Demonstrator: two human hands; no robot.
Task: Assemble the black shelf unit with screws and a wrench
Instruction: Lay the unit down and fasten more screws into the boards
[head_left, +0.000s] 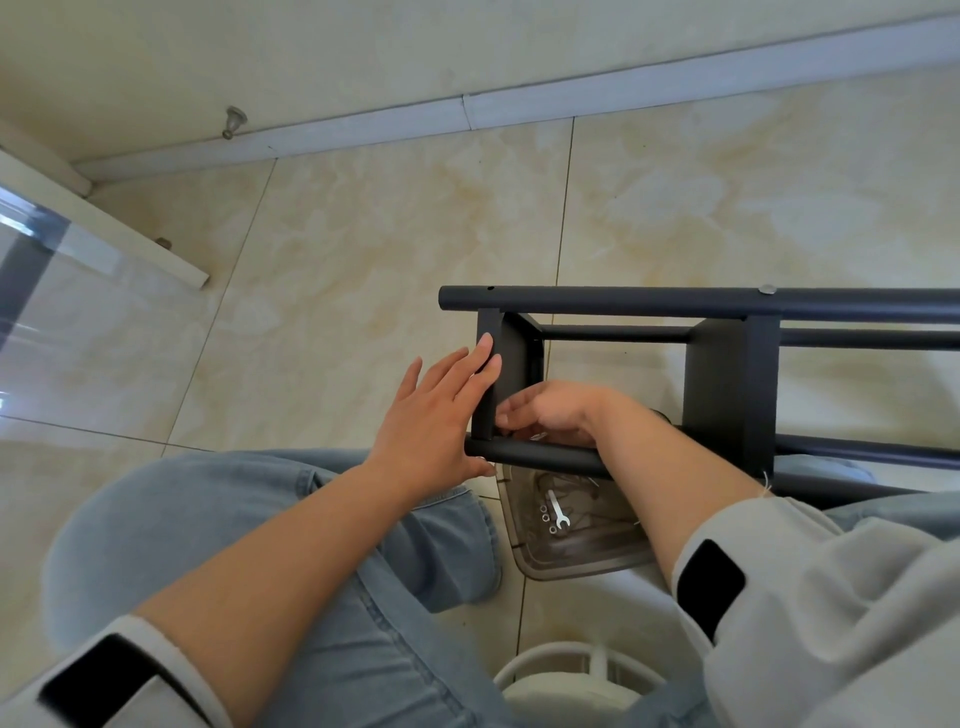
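Cream marbled floor tiles (363, 249) carry everything. Nearest, a clear plastic tray (571, 564) holds a small silver wrench (558, 510) and a few nuts (546, 518). Just beyond it the black metal shelf unit (727, 384) lies on its side, long tubes running left to right. The left hand (436, 415) presses flat, fingers straight, against the end panel; the right hand (550, 410) curls behind that panel, its grip unclear.

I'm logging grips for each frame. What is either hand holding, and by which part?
The left hand presses flat against the shelf unit's end panel, gripping nothing. The right hand reaches inside by the lower tube; whether it holds anything cannot be told.
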